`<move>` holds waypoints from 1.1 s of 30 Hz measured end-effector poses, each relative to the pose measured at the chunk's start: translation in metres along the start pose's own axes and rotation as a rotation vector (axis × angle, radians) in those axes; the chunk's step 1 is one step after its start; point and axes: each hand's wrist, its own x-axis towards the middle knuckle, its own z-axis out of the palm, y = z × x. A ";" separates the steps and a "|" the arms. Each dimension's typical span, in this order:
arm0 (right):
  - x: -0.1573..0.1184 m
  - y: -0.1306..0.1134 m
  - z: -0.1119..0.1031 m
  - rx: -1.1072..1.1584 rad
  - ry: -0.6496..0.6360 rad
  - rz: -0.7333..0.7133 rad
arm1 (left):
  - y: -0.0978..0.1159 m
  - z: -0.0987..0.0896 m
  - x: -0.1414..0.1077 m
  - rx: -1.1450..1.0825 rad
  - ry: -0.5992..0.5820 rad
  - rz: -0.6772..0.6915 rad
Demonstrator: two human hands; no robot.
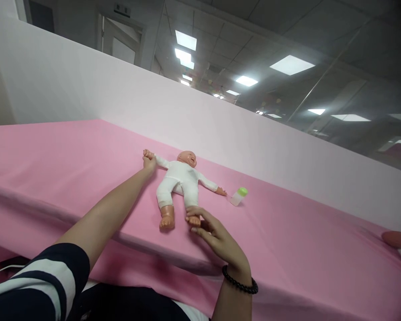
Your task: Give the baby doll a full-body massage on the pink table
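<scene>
A baby doll in a white cloth suit lies on its back on the pink-covered table, head toward the wall and feet toward me. Its arms are spread out to both sides. At the far left, my left hand is closed around the doll's wrist, just below its small hand. My right hand wraps the doll's foot on the right side, fingers over the top and thumb underneath. The other foot rests free on the cover. A black bead bracelet circles my right wrist.
A small clear bottle with a green cap lies tilted just right of the doll's hand. A low white wall runs behind the table. Another doll-coloured object is partly visible at the far right edge.
</scene>
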 end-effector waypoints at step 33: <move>-0.018 0.020 0.020 0.063 -0.018 0.001 | -0.009 -0.009 0.008 0.164 0.094 -0.321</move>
